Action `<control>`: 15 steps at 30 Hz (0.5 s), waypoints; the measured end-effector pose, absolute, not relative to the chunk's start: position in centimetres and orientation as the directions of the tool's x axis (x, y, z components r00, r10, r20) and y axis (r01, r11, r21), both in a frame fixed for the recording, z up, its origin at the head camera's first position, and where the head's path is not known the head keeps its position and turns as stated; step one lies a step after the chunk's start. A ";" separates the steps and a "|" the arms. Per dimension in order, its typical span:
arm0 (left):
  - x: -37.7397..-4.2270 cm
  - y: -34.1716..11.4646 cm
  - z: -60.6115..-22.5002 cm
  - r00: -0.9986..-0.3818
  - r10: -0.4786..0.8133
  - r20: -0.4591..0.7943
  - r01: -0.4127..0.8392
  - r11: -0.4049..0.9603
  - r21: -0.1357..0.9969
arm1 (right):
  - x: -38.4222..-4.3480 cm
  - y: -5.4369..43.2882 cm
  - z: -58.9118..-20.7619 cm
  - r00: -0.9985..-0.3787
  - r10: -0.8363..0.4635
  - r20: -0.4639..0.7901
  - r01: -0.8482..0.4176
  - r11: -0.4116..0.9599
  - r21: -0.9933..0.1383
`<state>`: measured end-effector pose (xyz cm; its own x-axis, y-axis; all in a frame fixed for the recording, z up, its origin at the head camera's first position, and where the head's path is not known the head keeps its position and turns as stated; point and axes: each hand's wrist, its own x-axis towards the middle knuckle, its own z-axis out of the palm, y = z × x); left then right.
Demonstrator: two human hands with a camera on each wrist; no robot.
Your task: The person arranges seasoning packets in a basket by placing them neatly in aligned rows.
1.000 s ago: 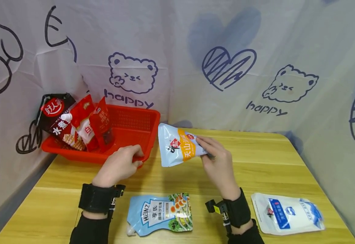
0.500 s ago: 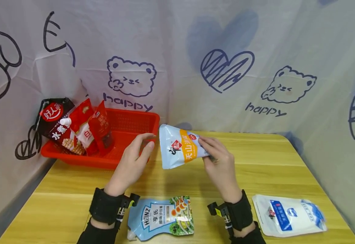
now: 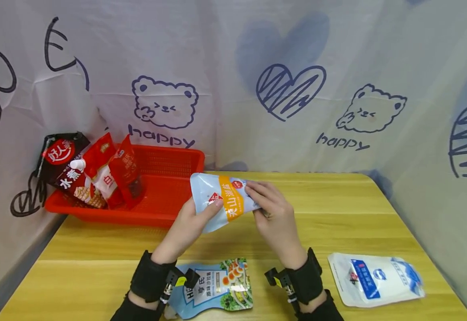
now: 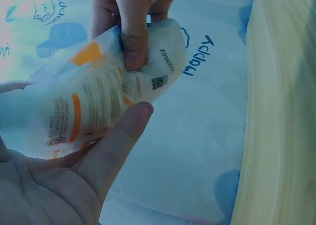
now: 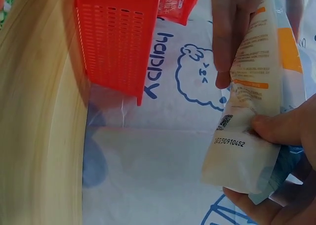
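Note:
A light blue bag of salt (image 3: 231,198) with an orange band is held up above the table, tilted, between both hands. My right hand (image 3: 275,218) pinches its narrower right end, thumb on the back and fingers on the printed front. On the bag's left part, my left hand (image 3: 183,229) has its thumb on the front and fingers behind. Small print and a code show on the bag's back (image 5: 254,77) in the right wrist view. Under the left wrist lies a blue Heinz salad dressing pouch (image 3: 217,290), partly covered by the wrist camera.
A red plastic basket (image 3: 165,187) stands at the back left. Leaning inside it are a black packet (image 3: 63,156), a red-and-white pouch (image 3: 105,176) and a red packet (image 3: 126,167). A white-and-blue bag (image 3: 378,281) lies at the right of the wooden table (image 3: 329,196).
My left hand has left the basket's rim, moved right and taken hold of the salt bag's left part. The bag has shifted slightly left and down with my right hand.

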<state>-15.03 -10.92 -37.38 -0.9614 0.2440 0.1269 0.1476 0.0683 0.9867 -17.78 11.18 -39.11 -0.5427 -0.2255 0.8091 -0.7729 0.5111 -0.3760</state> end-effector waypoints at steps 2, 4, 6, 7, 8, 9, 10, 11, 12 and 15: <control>-15.0 -11.0 -37.4 -0.966 0.241 0.096 0.113 0.060 0.992 | -17.7 11.0 -39.0 -0.542 -0.232 0.808 -0.771 0.520 -0.368; -14.9 -11.1 -37.4 -0.968 0.239 0.077 0.094 0.063 0.994 | -17.6 10.8 -39.0 -0.548 -0.235 0.803 -0.764 0.530 -0.367; -14.9 -11.3 -37.4 -0.969 0.239 0.063 0.081 0.065 0.995 | -17.5 10.7 -39.0 -0.563 -0.238 0.791 -0.754 0.540 -0.374; -14.9 -11.3 -37.4 -0.969 0.239 0.057 0.075 0.067 0.995 | -17.5 10.6 -39.0 -0.571 -0.241 0.785 -0.748 0.547 -0.376; -15.0 -11.3 -37.4 -0.970 0.238 0.052 0.071 0.070 0.995 | -17.5 10.6 -39.0 -0.579 -0.242 0.779 -0.741 0.554 -0.378; -15.0 -11.4 -37.4 -0.970 0.237 0.049 0.067 0.071 0.995 | -17.5 10.5 -39.0 -0.588 -0.243 0.772 -0.734 0.561 -0.382; -15.0 -11.4 -37.4 -0.971 0.235 0.046 0.064 0.070 0.996 | -17.5 10.6 -39.0 -0.595 -0.244 0.766 -0.729 0.565 -0.387; -15.0 -11.4 -37.4 -0.971 0.233 0.045 0.063 0.068 0.996 | -17.5 10.6 -39.1 -0.601 -0.244 0.761 -0.724 0.569 -0.390; -15.0 -11.4 -37.4 -0.971 0.234 0.048 0.065 0.066 0.996 | -17.5 10.6 -39.1 -0.609 -0.244 0.755 -0.720 0.569 -0.396; -15.0 -11.4 -37.2 -0.969 0.236 0.069 0.084 0.052 0.995 | -17.6 10.8 -39.2 -0.620 -0.249 0.744 -0.719 0.559 -0.413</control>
